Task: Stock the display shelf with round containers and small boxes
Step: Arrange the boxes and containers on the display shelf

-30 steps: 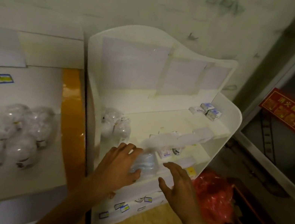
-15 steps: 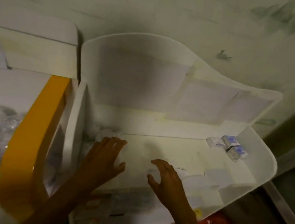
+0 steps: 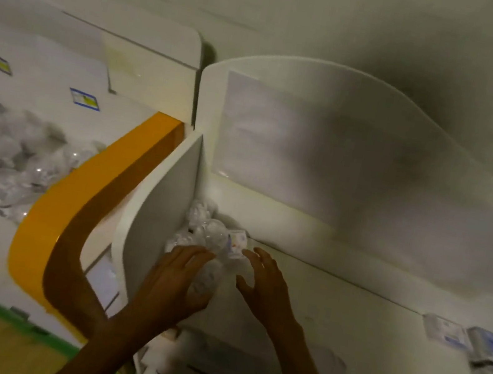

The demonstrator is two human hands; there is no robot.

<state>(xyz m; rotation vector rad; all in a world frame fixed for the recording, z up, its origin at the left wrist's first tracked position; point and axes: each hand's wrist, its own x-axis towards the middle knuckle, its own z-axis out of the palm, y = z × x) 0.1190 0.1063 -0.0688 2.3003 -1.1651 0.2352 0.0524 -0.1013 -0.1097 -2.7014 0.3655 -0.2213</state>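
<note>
A clear round container (image 3: 218,264) is being seated in the display shelf (image 3: 163,205) corner, cupped between the left hand (image 3: 176,276) and right hand (image 3: 267,286), fingers loosely spread. A gentle release is judged to be called for next.

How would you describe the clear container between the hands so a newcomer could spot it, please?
Find the white display shelf and follow its left side panel down. At its foot sit clear round containers; the one nearest the fingertips shows a small white label.
</note>
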